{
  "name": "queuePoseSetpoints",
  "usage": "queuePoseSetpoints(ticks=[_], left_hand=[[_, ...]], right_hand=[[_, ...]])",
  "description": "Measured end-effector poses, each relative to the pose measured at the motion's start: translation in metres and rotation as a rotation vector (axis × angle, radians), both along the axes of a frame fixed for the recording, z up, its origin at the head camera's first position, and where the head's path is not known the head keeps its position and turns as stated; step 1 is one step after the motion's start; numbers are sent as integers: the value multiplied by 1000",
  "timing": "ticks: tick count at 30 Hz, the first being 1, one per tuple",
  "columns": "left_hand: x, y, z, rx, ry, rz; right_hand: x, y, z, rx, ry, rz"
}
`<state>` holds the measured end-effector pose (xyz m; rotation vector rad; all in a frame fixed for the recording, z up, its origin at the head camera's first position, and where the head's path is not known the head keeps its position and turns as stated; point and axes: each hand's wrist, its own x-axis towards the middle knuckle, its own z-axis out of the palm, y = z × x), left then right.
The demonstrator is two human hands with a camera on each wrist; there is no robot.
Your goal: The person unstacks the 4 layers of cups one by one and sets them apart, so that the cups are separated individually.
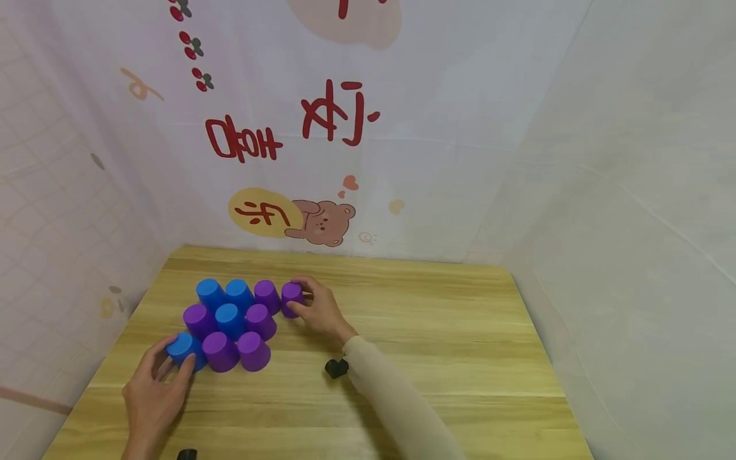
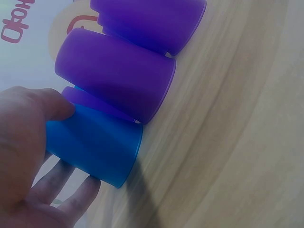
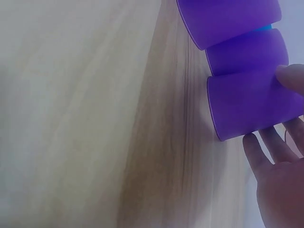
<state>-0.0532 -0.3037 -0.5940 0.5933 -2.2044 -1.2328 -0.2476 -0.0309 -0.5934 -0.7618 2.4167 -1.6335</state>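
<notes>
Upside-down plastic cups, blue and purple, stand in three rows on the left of the table. My left hand (image 1: 154,390) grips the blue cup (image 1: 184,348) at the near left corner, thumb on one side and fingers on the other. At the right end of the far row, my right hand (image 1: 319,312) holds a purple cup (image 1: 292,299) between thumb and fingers. The left wrist view shows that blue cup (image 2: 95,142) beside a purple cup (image 2: 116,73). In the right wrist view, the held purple cup (image 3: 254,102) has its rim at the tabletop.
The wood-grain table (image 1: 448,358) stretches to the right of the cups. A small black object (image 1: 336,368) lies by the right sleeve (image 1: 391,390), another black piece (image 1: 186,454) at the near edge. A printed white curtain (image 1: 431,160) hangs behind.
</notes>
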Motion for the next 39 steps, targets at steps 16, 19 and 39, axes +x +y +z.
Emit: queuePoseSetpoints(ticks=[16,19,39], left_hand=[[-4,-3,2,-9,63,-6],[-4,-4,7,-22,87,9],[-43,84,58,-331,433,-482]], right_hand=[[6,16,0,33,7,0],[10,24,1,22,-7,-13],[61,113,9,175,141,-87]])
